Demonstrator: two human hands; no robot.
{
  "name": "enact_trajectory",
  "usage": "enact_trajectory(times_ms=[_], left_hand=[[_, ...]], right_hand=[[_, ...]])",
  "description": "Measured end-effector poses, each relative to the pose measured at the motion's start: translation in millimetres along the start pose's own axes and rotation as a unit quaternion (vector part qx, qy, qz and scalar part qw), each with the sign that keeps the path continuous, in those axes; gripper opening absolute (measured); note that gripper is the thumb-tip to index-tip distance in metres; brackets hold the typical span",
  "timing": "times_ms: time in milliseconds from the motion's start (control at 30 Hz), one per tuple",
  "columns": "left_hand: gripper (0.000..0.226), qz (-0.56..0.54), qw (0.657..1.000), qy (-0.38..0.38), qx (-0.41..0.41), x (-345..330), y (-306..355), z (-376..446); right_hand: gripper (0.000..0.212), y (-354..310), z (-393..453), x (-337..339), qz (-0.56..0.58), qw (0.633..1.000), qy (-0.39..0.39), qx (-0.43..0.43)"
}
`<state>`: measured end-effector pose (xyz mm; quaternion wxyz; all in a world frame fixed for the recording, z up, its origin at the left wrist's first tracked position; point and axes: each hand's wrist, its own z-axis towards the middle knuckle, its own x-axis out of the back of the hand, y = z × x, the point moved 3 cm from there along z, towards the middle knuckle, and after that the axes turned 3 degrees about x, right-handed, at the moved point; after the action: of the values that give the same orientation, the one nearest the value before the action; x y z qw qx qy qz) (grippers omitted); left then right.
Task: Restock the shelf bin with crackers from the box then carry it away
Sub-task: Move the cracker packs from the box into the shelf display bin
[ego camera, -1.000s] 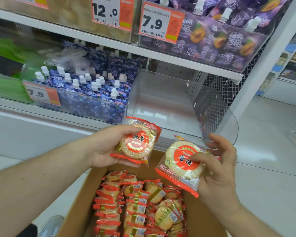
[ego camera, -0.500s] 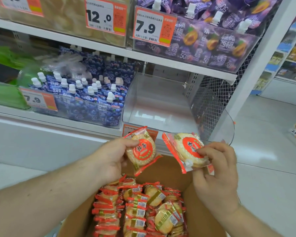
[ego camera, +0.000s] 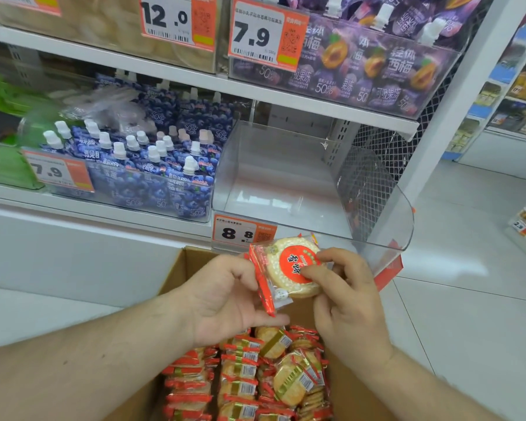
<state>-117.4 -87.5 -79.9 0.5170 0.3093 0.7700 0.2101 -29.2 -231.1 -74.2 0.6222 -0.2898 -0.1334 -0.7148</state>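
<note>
In the centre of the frame both hands meet at one cracker pack. The right hand pinches the pack, with the thumb on its red label and the curled fingers at its right edge. The left hand is at the pack's left side, fingers loosely curved under the red seam; whether it grips the pack or only touches it I cannot tell. If a second pack lies behind this one I cannot tell.

The pack is just above the open cardboard box, low in the centre, which holds many more packs. Directly above the hands stands the clear shelf bin, with an orange tag reading 8.8 on its front. Left of the bin is a bin of blue pouches with white caps. On the upper shelf, upper right of the frame, there are purple pouches.
</note>
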Motion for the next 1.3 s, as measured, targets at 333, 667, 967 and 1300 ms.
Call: enact_trajectory(times_ms=[333,667,967,1300], left_hand=[[0.053,-0.062,0.992,0.077,-0.084,0,7,4],[0.048,0.254,0.936,0.139,-0.202,-2,40,13],[0.056,0.598,0.599,0.380,-0.373,40,122,29],[0.070,0.589,0.628,0.382,-0.336,57,121,46]], right_hand=[[0.051,3,11,1,0.227,0.898,-0.024,-0.376],[0.018,0,54,-6,0.370,0.801,-0.069,-0.466],[0.028,95,156,-81,0.226,0.865,-0.118,-0.432],[0.036,154,176,-214,0.162,0.850,-0.165,-0.474]])
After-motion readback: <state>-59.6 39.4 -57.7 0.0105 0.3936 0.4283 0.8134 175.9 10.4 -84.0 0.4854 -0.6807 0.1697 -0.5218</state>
